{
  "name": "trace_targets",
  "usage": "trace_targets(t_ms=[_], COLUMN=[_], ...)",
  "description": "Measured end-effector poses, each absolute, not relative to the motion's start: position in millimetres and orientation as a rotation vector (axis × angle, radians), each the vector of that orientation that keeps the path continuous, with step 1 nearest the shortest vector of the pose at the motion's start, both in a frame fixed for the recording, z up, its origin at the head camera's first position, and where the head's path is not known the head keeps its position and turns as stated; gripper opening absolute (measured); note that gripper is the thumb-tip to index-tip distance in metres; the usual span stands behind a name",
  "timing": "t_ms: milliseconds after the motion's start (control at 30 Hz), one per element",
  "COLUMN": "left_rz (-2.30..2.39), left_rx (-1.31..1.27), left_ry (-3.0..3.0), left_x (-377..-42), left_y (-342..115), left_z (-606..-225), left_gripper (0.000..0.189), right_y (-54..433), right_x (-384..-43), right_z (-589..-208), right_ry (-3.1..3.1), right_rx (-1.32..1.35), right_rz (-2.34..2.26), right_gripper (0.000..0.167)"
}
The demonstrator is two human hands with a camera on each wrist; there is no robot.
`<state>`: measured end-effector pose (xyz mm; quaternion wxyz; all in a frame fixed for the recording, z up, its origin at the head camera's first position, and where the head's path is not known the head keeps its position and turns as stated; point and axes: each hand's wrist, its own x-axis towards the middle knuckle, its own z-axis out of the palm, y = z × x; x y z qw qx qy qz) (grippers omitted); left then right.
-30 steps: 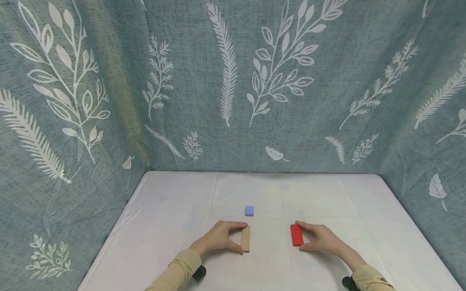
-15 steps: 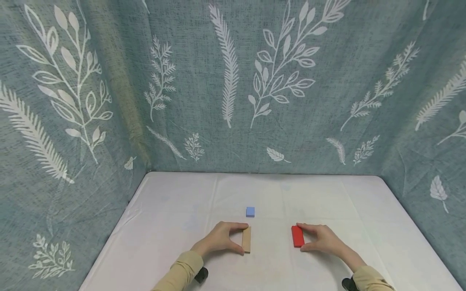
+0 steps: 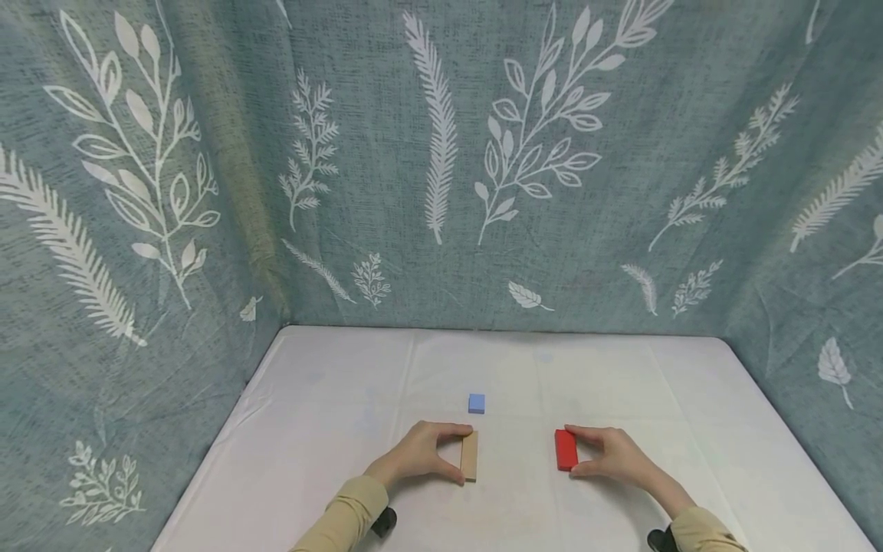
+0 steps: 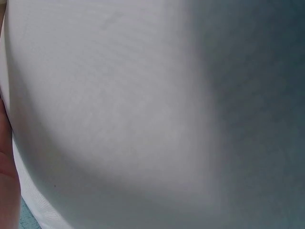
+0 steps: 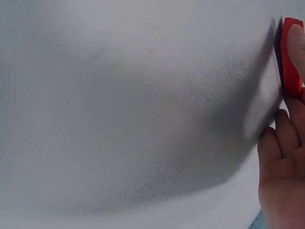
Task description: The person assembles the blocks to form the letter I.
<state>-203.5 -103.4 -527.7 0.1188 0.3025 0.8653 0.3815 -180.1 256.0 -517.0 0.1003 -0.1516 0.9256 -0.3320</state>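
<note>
Being pinched end to end between thumb and fingers of the left hand [image 3: 419,452], a tan rectangular block [image 3: 469,458] is located on or just above the white tablecloth [image 3: 331,383]; contact cannot be confirmed. To its right, a red rectangular block [image 3: 566,451] is similarly gripped by the right hand [image 3: 612,454]. A small blue block [image 3: 477,403] is set just beyond the tan one.

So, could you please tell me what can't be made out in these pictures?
Left wrist view: most of the left hand, cut off by the left edge.
Right wrist view: part of the red block, covered by the right hand.
Head view: a corner of the tan block, covered by the left hand.
Head view: what the black items by the sleeves are, too small to tell.
</note>
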Motion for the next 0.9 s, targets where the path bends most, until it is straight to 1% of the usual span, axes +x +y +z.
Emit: trace_targets(t_ms=[333, 600, 900], left_rz=[1.136, 1.137, 1.140], left_rx=[0.874, 0.871, 0.875], left_ry=[2.520, 2.513, 2.511], left_x=[-201.9, -202.1, -201.3], left_y=[-103.5, -103.1, -103.4], left_z=[-527.0, -525.8, -525.2], left_gripper=[0.075, 0.075, 0.074], right_y=[255.0, 252.2, 249.9], right_x=[-180.5, -182.9, -184.5], right_z=[-516.1, -512.8, -507.6], right_ry=[2.745, 2.753, 2.719], right_rx=[-0.384, -0.356, -0.464], right_rz=[-1.025, -1.039, -1.095], right_gripper=[0.076, 0.073, 0.071])
